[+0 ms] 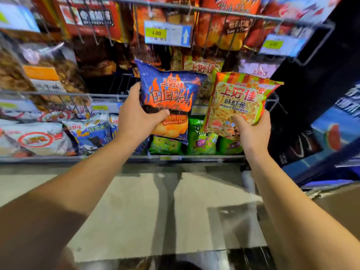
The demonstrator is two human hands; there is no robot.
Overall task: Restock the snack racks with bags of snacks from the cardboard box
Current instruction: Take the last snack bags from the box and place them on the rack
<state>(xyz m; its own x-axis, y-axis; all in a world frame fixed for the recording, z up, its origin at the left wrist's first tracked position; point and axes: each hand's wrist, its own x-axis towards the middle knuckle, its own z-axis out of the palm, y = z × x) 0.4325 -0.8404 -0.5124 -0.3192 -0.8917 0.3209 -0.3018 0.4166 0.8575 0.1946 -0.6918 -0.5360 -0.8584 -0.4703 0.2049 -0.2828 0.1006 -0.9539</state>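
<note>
Hands are raised before the wire snack rack [109,96], one bag gripped in each. Left hand [136,115]: a blue barbecue chip bag [167,98] is pinched at its lower left, thumb across the front. Right hand [251,131]: a prawn cracker bag [239,102] is held by its lower edge, thumb on the front. Both bags are kept upright, side by side, just in front of the middle shelf. Green bags [202,143] are stocked below. A price tag [167,34] is hung on the rack above.

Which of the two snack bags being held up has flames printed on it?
The blue foil bag in the left hand; the right hand holds an orange-and-green striped prawn cracker bag.
</note>
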